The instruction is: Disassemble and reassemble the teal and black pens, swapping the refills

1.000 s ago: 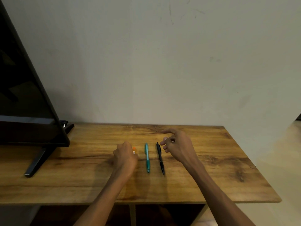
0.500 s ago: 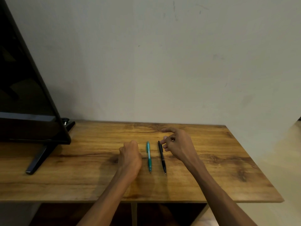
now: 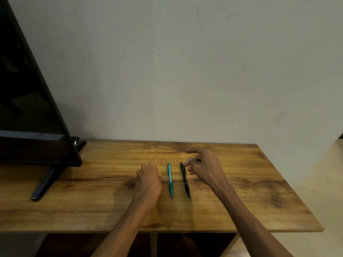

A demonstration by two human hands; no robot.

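A teal pen point(image 3: 170, 179) and a black pen point(image 3: 185, 180) lie side by side on the wooden table point(image 3: 241, 201), tips toward me. My left hand point(image 3: 148, 179) rests on the table just left of the teal pen, fingers curled into a fist; nothing shows inside it. My right hand point(image 3: 203, 166) hovers just right of the black pen's far end, index finger stretched out and the other fingers loosely bent, holding nothing. Neither hand touches a pen.
A black flat screen point(image 3: 27, 108) on a slanted foot point(image 3: 46, 182) stands at the table's left. A plain wall rises behind the table. The table's front edge point(image 3: 185, 231) is near me, with dark open shelving below it.
My left fist has slid slightly right toward the teal pen, and a small orange thing seen beside it a second ago is now hidden. My right hand has barely moved.
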